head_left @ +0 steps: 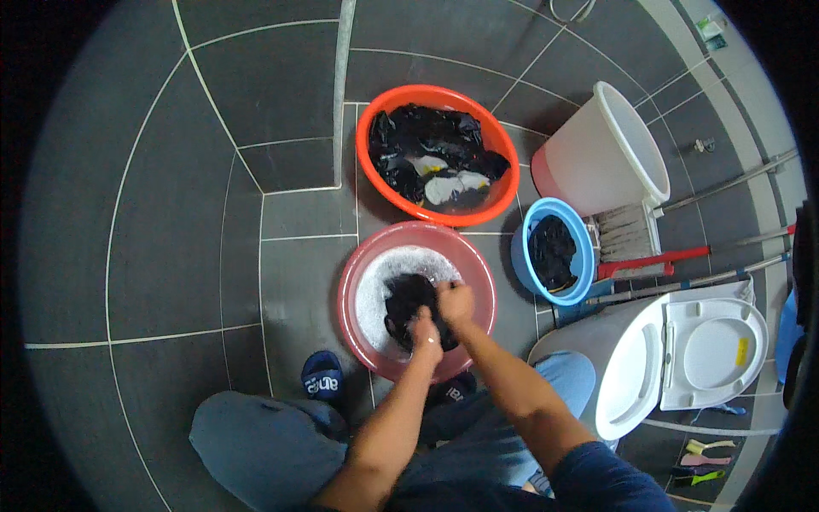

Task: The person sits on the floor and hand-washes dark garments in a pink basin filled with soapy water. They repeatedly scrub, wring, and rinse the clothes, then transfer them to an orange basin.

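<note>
A dark-red basin [489,294] in front of me holds white, foamy water [373,288]. Over the suds I have a wet-looking black cloth [404,300] bunched up; its exact kind of garment does not show. My left hand [426,335] is closed on the lower part of the cloth, thumb toward the middle of the basin. Beside it to the right, my right hand [455,302] makes a fist around the cloth's right side. Part of the cloth hangs between and below the two hands.
Beyond the basin stands an orange tub [367,175] with soaked black and white clothes. Right of it are a blue bucket [519,256] with black cloth, a tall white bin [589,149], a red-handled brush [657,260] and a toilet [627,375]. A tiled wall [171,213] rises left.
</note>
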`<action>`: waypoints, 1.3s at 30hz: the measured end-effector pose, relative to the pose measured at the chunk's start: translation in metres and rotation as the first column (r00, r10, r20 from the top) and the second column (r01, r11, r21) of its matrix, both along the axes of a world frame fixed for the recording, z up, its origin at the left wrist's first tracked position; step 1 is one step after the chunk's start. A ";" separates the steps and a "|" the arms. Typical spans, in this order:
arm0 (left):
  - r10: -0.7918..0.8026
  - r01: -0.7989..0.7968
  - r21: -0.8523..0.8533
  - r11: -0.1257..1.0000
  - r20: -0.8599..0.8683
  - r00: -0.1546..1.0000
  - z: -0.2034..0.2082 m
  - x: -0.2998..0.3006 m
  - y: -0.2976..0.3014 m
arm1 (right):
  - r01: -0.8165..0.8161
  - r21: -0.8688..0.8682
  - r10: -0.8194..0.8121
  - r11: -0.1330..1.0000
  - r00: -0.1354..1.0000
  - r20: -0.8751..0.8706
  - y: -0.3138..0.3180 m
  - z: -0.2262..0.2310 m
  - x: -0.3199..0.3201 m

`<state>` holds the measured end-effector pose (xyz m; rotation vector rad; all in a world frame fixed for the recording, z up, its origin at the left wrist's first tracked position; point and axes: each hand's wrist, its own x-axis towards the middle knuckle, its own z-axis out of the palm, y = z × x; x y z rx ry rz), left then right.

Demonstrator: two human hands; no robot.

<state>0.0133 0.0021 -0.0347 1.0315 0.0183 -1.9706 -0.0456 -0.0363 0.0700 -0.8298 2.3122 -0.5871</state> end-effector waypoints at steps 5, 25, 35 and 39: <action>-0.056 0.032 0.262 0.965 0.087 0.995 -0.005 0.029 -0.009 | -0.107 -0.210 0.076 0.972 0.986 -0.150 0.018 -0.029 0.015; -0.442 0.730 0.389 0.563 0.887 -0.132 -0.015 0.011 -0.119 | 0.200 0.220 -0.172 0.955 0.975 -0.141 -0.038 -0.144 -0.030; -0.215 0.873 0.184 0.452 0.972 -0.094 -0.070 -0.020 -0.113 | 0.013 0.470 0.044 0.883 0.993 -0.110 -0.032 -0.191 -0.091; -0.338 0.917 0.182 0.356 0.939 -0.055 -0.114 0.042 -0.127 | 0.228 -0.237 -0.108 0.944 0.896 0.430 -0.044 -0.114 -0.030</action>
